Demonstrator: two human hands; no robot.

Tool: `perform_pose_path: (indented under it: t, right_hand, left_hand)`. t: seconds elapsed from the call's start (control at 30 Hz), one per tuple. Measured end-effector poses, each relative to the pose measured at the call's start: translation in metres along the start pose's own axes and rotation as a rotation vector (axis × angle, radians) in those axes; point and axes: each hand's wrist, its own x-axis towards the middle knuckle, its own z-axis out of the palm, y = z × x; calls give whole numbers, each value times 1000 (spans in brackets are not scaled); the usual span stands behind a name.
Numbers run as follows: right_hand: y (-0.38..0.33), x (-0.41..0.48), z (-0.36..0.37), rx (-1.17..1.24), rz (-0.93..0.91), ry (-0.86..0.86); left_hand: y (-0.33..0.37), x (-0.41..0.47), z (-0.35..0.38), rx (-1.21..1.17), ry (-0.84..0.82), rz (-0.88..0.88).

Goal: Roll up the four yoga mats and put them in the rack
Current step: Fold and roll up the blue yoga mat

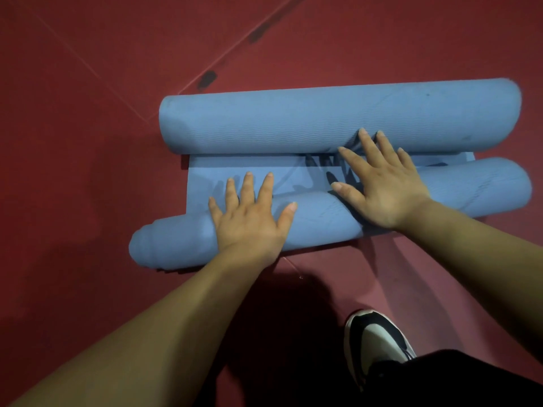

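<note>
Your left hand (249,220) and right hand (385,186) press flat, fingers spread, on the near roll (318,221) of the blue yoga mat (211,168) on the floor (88,148). Its left end telescopes; uneven pushing could skew it further.

My black and white shoe (379,342) stands on the red floor (88,177). Just beside the shoe, nearer to me, is my black trouser leg (458,380). Well ahead of the shoe, dark marks (207,79) lie along a thin floor line (232,54).
</note>
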Motion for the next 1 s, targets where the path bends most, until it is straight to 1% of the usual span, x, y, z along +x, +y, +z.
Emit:
perform_pose_path:
  t: [0.17,0.23,0.37,0.43,0.7,0.77,0.87,0.9,1.0]
  right_hand:
    - [1,8,-4,-2,6,9]
    - [1,12,-4,12,10,8]
    - [3,12,-3,10,18,6]
    - [1,8,0,-5,15,14]
    - [3,18,-5,-20,13,43]
    - [3,19,-5,-14,16,39]
    - [4,16,-2,-32,13,53]
    - [4,14,0,-36,11,61]
    - [3,13,0,-33,10,70]
  left_hand:
    - [-1,26,-11,0,-82,-3]
    - [0,28,-13,0,-91,-7]
    - [2,-1,-3,13,2,35]
    - [2,-7,1,18,12,38]
    - [3,43,-18,4,-98,-6]
    - [3,34,-15,-2,-59,3]
    - [4,-1,1,19,71,75]
    - [4,-5,3,22,81,81]
    - [5,10,-1,22,15,32]
